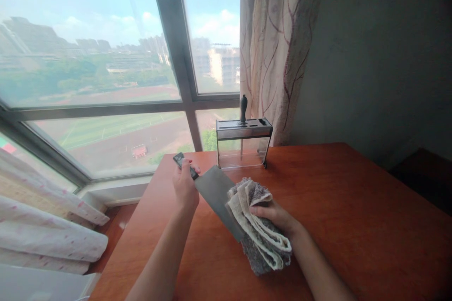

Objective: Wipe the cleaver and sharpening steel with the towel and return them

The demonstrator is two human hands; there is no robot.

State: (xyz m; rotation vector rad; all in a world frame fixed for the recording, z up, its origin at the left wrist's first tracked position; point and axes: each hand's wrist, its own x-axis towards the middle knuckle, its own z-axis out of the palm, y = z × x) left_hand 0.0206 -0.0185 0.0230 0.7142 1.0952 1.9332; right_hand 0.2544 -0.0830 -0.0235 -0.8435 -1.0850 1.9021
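Observation:
My left hand (185,182) is closed around the dark handle of a cleaver (218,197), whose wide grey blade slants down to the right above the table. In my right hand (271,214) is a folded grey and cream cloth (259,240), gripped with the thumb on top. The cloth lies against the far end of the blade and covers part of it. Beyond the hands stands a knife block (243,128) with a metal top and clear sides. One dark-handled tool (243,109) is upright in it, its thin shaft showing through the clear side.
The reddish-brown wooden table (318,178) ends at the window on its far left side. A patterned curtain (278,47) hangs behind the knife block, and pale curtains (45,225) hang low at the left. A dark wall (370,56) rises at the right.

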